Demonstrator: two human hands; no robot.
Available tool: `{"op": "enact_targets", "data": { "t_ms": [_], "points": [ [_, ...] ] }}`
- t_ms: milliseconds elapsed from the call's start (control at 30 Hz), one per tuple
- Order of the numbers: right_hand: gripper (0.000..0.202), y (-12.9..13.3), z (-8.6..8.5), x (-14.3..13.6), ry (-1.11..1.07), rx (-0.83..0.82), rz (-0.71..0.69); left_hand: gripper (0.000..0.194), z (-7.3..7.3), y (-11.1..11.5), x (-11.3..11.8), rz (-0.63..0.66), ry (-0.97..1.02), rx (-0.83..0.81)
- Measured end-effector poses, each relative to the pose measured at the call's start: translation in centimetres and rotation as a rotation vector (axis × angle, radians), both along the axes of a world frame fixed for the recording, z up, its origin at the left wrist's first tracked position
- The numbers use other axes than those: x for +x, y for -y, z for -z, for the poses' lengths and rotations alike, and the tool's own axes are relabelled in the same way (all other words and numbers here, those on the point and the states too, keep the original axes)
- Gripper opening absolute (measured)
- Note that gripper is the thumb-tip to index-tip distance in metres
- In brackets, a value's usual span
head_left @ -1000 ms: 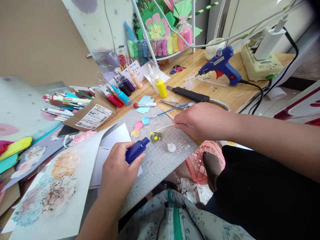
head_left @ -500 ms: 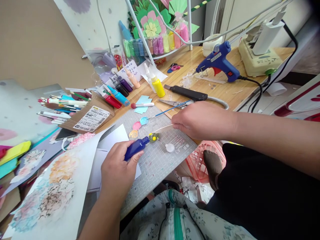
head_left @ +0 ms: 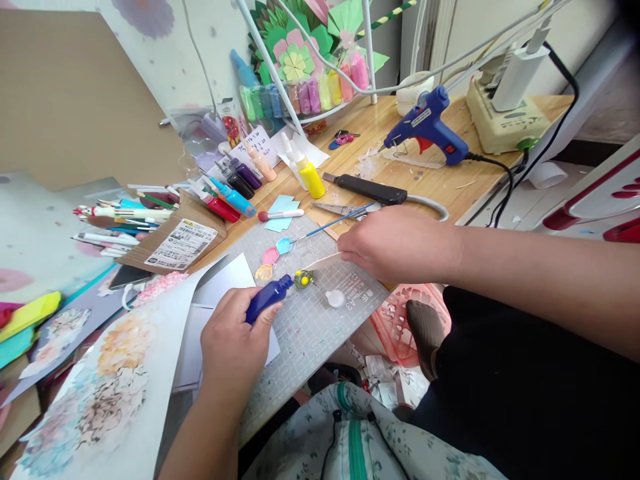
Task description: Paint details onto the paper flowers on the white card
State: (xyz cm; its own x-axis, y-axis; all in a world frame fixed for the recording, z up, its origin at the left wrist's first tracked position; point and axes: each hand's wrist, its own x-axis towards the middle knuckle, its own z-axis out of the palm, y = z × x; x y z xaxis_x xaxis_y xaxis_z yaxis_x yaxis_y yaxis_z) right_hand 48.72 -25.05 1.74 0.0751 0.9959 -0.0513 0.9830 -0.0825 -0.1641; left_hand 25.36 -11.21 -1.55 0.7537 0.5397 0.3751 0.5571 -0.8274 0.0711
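Wooden table [head_left: 453, 181] carries a grey cutting mat [head_left: 305, 343]; a pink basket [head_left: 389, 337] shows below its edge. The left hand [head_left: 236, 333] grips a blue bottle [head_left: 267, 301] above the mat; the right hand [head_left: 390, 243] pinches a pale stick [head_left: 325, 262] near yellow-green paint [head_left: 304, 280] there. Beyond lie scissors [head_left: 343, 211], partly hidden, a glue gun [head_left: 427, 127] and a power strip [head_left: 507, 123].

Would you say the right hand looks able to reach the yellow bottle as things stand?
Probably yes: the yellow bottle is nearby, with just low-lying scissors and a blue brush between, though the right hand would likely have to put down its thin stick.
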Motion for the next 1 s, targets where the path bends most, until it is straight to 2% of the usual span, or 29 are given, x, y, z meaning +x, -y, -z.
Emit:
{"op": "enact_targets", "data": {
  "t_ms": [533, 1000],
  "points": [
    [0.025, -0.27, 0.30, -0.17, 0.034, 0.017, 0.015, 0.013, -0.34, 0.28, 0.25, -0.047, 0.037, -0.092],
    [0.023, -0.33, 0.21, -0.34, 0.029, 0.014, 0.025, 0.022, -0.36, 0.32, 0.59, -0.092, 0.037, -0.188]
  ]
}}
